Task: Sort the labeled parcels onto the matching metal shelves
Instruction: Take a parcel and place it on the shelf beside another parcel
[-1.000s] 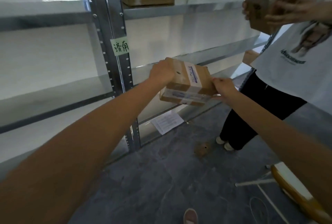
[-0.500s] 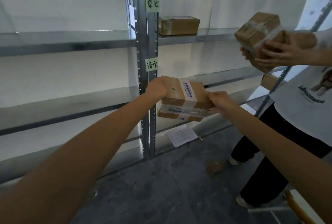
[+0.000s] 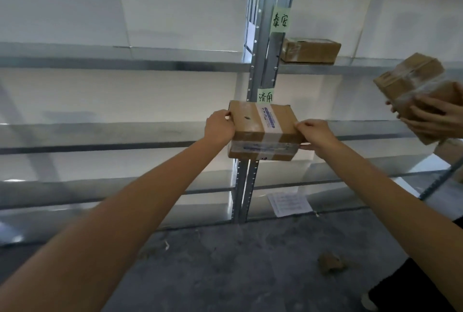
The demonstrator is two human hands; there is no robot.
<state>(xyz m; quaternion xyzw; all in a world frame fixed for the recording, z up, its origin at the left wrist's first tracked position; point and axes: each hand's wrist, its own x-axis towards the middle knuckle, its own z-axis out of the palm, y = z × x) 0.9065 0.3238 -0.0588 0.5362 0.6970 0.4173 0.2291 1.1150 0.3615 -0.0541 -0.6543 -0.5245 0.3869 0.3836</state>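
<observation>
Left hand (image 3: 218, 127) clamped on left end of cardboard parcel (image 3: 263, 130), right hand (image 3: 316, 135) clamped on right end; parcel held in air, level, in front of the shelf upright (image 3: 265, 66), at the height of the middle shelf (image 3: 100, 134). Printed label on parcel top blurred, unreadable. Green tag (image 3: 265, 95) partly covered by parcel's far edge; second green tag (image 3: 281, 20) higher on upright. Second parcel (image 3: 310, 50) lying on upper shelf (image 3: 375, 67), at its left end beside upright. Another person's hands (image 3: 433, 117) gripping taped parcels (image 3: 411, 79) at right, cut off by frame edge. Paper sheet (image 3: 289, 203) on bottom shelf. Grey floor (image 3: 225, 266), debris (image 3: 330, 263).
</observation>
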